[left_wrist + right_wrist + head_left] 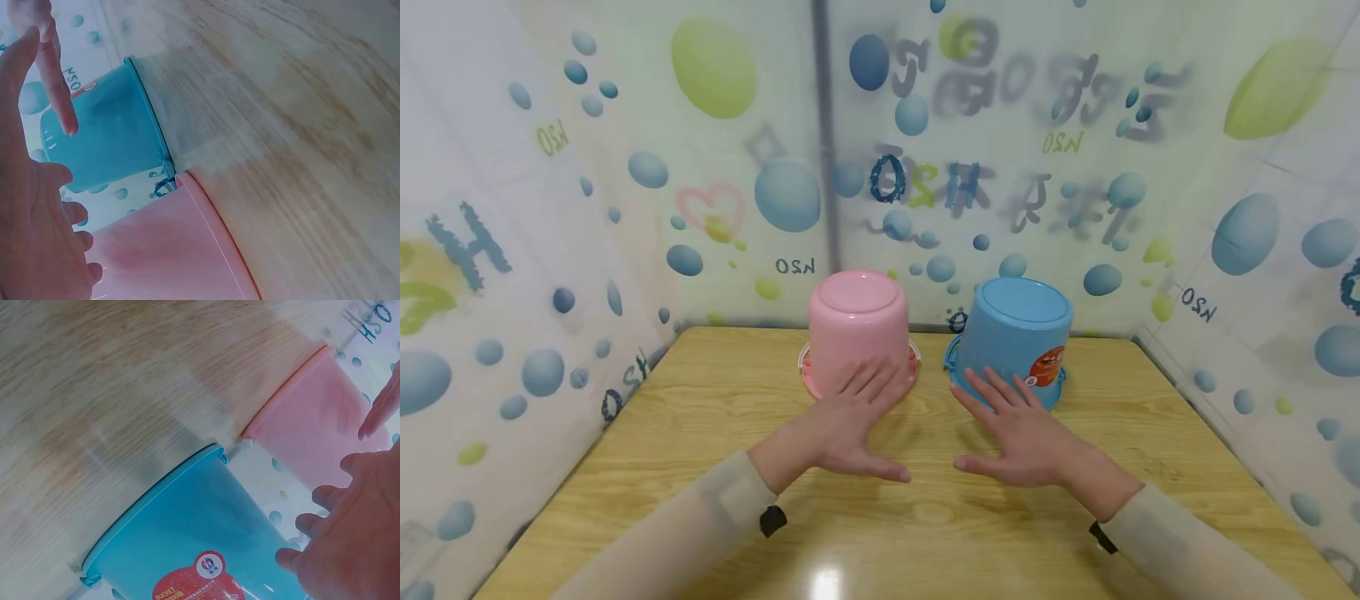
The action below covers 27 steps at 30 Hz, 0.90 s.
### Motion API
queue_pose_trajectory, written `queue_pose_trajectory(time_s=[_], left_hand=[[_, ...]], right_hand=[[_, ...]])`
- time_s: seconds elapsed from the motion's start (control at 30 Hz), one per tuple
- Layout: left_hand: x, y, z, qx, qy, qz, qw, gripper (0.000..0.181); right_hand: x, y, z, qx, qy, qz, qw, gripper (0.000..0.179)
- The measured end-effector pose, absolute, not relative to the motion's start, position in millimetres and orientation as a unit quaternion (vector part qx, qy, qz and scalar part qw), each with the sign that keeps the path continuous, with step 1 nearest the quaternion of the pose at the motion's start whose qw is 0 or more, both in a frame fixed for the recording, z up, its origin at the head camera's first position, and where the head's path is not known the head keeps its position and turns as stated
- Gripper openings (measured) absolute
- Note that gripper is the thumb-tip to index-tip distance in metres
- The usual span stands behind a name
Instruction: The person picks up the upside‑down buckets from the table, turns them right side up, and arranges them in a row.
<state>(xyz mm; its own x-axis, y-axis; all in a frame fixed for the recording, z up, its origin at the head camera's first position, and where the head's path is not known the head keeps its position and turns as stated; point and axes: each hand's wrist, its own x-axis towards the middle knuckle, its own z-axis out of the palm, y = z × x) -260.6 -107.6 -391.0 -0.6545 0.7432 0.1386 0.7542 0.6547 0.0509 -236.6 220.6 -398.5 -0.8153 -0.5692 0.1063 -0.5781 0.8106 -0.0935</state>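
Observation:
Two buckets stand upside down side by side on the wooden table. The pink bucket is on the left, its handle lying around the rim at the table. To its right is the blue bucket, with a red label on its side. My left hand is spread in front of the pink bucket, fingers straight and thumb pointing right. Before the blue bucket my right hand is spread likewise, thumb pointing left. Neither hand holds anything. Whether any fingertip touches a bucket I cannot tell.
The wooden table runs back to a patterned curtain wall close behind both buckets. Similar printed walls rise along the left and right sides. A narrow gap separates the two buckets.

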Motion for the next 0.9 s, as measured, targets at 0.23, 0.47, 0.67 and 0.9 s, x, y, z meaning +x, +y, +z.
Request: queue_pose_trajectory(time_s=[0.23,0.47,0.67,0.9], left_hand=[[-258.3,-111.8,-391.6,-0.402,-0.912,-0.057,0.061,0.126],[-254.2,-120.6,-392.5,-0.39,-0.917,-0.07,0.056,0.124],[-250.9,-129.3,-393.5,-0.374,-0.923,-0.074,0.047,0.124],[-254.2,-139.6,-389.7,-0.389,-0.913,-0.094,0.08,0.12]], right_hand=[[-239.6,220.3,-394.1,0.304,-0.95,0.057,0.045,0.099],[-237.6,222.7,-391.8,0.297,-0.951,0.073,0.042,0.097],[-235.5,223.4,-392.6,0.306,-0.947,0.08,0.051,0.094],[-243.1,222.7,-389.5,0.323,-0.939,0.098,0.069,0.088]])
